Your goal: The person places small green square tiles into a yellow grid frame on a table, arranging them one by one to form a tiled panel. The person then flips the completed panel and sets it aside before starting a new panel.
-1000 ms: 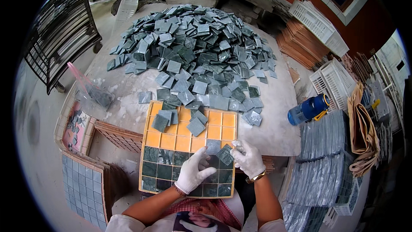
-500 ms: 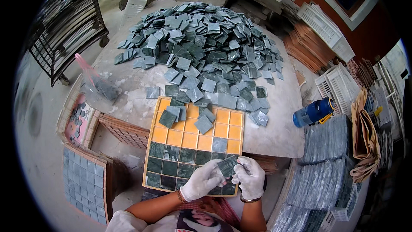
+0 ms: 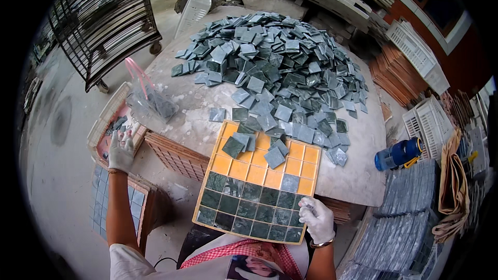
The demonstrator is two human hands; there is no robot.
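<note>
My left hand (image 3: 121,156), white-gloved, reaches far left with its fingers apart, at the near end of a pale basket (image 3: 105,115) holding dark tile fragments (image 3: 119,123). Nothing shows in that hand. My right hand (image 3: 317,220), also gloved, is at the right edge of a yellow gridded tray (image 3: 238,169). Its fingers are curled together; anything inside them is hidden. Dark green square tiles (image 3: 251,192) fill the tray's nearer rows, with one lighter grey tile (image 3: 290,182) above them. A few loose tiles (image 3: 275,157) lie across the yellow cells farther up.
A large heap of green-grey tiles (image 3: 270,67) covers the table (image 3: 358,171) beyond the tray. A clear bag with pink handles (image 3: 150,98) sits at the table's left. To the right are a blue bottle (image 3: 397,154) and stacked tile sheets (image 3: 404,192). A wheeled rack (image 3: 104,26) stands back left.
My hands have parted. The dark green tile held between them is no longer visible in either. My left hand has swung far left to the basket; the view has shifted leftward.
</note>
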